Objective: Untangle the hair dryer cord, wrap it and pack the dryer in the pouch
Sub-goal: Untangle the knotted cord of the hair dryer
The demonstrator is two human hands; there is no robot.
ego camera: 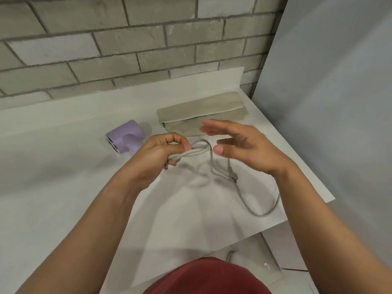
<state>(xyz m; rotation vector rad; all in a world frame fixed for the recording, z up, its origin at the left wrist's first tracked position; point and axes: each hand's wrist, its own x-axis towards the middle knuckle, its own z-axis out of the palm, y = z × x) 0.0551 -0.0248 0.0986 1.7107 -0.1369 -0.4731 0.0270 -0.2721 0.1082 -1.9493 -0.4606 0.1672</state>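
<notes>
A: What is the left hand (161,151) doing?
B: It grips loops of the grey cord (197,152). The right hand (239,143) is spread wide beside them.
A: And the dryer (126,136)?
B: It is purple and lies on the white table (63,177), near the tan pouch (201,111).

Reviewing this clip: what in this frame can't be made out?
Head view only.
- The cord: its join to the dryer is hidden behind the left hand.
- The dark lump on the cord: blurred, so plug or tie is unclear.
- The pouch: its near edge is covered by the right hand; open or zipped is unclear.
- The right fingertips: motion-blurred.
</notes>
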